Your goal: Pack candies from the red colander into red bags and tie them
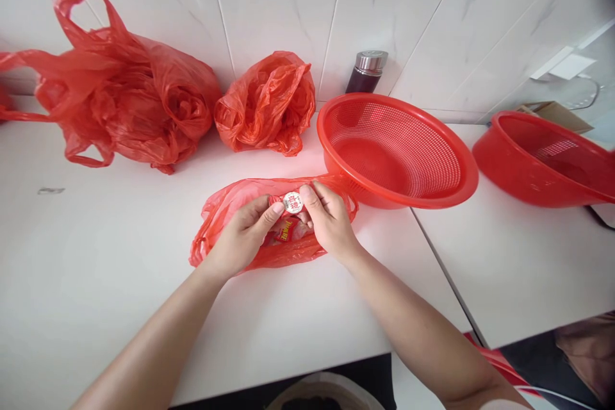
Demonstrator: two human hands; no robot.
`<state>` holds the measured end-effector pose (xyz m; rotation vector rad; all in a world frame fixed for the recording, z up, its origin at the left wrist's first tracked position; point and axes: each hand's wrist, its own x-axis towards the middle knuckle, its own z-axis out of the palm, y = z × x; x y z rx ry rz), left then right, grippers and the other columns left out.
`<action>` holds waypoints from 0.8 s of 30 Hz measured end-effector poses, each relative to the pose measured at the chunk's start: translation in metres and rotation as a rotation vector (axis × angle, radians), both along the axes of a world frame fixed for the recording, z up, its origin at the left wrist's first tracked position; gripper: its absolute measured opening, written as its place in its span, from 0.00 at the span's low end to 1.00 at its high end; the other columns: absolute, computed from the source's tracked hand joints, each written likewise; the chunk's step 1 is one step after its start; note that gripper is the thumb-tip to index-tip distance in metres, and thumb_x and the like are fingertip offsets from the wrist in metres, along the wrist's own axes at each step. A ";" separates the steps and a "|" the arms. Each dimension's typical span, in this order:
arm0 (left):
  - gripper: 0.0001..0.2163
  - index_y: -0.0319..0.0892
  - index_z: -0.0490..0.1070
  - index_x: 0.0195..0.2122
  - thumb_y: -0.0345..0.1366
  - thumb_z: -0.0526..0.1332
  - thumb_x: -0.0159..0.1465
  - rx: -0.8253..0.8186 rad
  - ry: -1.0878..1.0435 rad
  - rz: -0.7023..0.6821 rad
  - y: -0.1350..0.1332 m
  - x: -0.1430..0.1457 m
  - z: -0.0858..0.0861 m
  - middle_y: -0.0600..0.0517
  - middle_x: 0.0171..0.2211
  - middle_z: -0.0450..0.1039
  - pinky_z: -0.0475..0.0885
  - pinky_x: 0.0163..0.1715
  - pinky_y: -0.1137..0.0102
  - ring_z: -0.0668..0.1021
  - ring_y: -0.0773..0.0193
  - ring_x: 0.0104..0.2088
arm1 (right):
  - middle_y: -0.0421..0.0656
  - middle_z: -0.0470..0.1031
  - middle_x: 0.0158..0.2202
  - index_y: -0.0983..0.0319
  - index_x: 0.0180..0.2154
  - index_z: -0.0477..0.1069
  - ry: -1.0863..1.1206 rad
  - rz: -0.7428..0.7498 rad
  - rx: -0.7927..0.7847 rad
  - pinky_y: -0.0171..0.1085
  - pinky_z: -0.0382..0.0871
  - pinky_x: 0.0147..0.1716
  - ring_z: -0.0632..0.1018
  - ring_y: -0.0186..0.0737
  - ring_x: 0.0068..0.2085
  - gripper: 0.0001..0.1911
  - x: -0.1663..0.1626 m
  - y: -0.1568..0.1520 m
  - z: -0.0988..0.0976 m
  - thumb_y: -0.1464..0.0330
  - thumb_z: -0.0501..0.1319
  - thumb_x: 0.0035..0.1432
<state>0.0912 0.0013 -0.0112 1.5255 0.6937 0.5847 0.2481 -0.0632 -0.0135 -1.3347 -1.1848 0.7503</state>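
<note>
A flat red plastic bag (225,211) lies on the white counter (96,269) in front of me. My left hand (243,237) and my right hand (329,221) rest on it, fingers pinched on a red mesh packet (288,230) with a round white label (293,202) at the bag's mouth. Both thumbs meet at the label. What is inside the packet is hard to make out.
Two bunched red plastic bags, a big one (125,96) and a smaller one (266,102), stand against the tiled wall. A red perforated strainer basket (398,147) sits just right of my hands, a red basin (542,157) further right, a steel-capped bottle (366,70) behind.
</note>
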 end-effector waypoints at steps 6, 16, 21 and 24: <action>0.15 0.43 0.66 0.30 0.48 0.56 0.67 0.091 -0.021 -0.045 -0.002 0.001 0.001 0.56 0.25 0.66 0.65 0.27 0.71 0.68 0.67 0.25 | 0.36 0.61 0.20 0.58 0.24 0.58 0.120 0.067 -0.007 0.34 0.59 0.22 0.64 0.32 0.22 0.24 -0.001 0.002 -0.002 0.49 0.53 0.65; 0.20 0.43 0.62 0.24 0.51 0.54 0.67 0.082 -0.009 0.000 -0.007 0.003 0.003 0.56 0.22 0.61 0.62 0.26 0.69 0.65 0.66 0.23 | 0.37 0.61 0.21 0.57 0.27 0.57 -0.111 -0.047 0.015 0.36 0.60 0.23 0.67 0.34 0.22 0.21 -0.004 -0.001 -0.005 0.51 0.50 0.67; 0.20 0.43 0.60 0.24 0.51 0.53 0.68 0.059 -0.043 0.034 -0.009 0.004 0.000 0.56 0.21 0.59 0.59 0.24 0.70 0.63 0.67 0.23 | 0.36 0.59 0.20 0.57 0.25 0.55 -0.078 -0.058 0.027 0.36 0.59 0.23 0.65 0.34 0.22 0.22 -0.006 -0.002 -0.004 0.52 0.51 0.67; 0.20 0.43 0.58 0.24 0.50 0.53 0.68 0.061 -0.061 0.060 -0.009 0.005 0.000 0.57 0.21 0.57 0.58 0.24 0.70 0.61 0.67 0.23 | 0.37 0.59 0.20 0.58 0.25 0.56 0.054 -0.008 0.009 0.35 0.59 0.23 0.65 0.34 0.22 0.23 -0.008 -0.001 -0.002 0.51 0.50 0.67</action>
